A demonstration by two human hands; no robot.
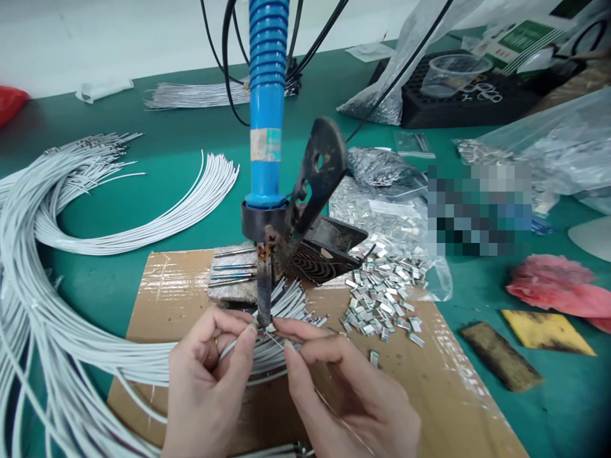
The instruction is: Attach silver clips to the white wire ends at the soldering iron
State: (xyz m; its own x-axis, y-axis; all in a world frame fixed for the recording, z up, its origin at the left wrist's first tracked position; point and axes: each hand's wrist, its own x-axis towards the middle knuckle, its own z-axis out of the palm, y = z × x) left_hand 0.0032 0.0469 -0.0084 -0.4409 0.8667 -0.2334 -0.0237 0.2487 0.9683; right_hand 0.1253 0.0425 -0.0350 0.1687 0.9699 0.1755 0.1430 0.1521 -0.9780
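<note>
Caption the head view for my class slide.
Right hand holding thin solder wire, left hand beside it, at a soldering iron tip.

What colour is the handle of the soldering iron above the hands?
The handle is bright blue, best seen in the head view.

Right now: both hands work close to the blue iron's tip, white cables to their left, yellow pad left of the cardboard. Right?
One slip: the yellow pad lies right of the cardboard, as the head view shows. The rest stands: left hand and right hand close to the blue iron's tip, white cables to their left.
</note>
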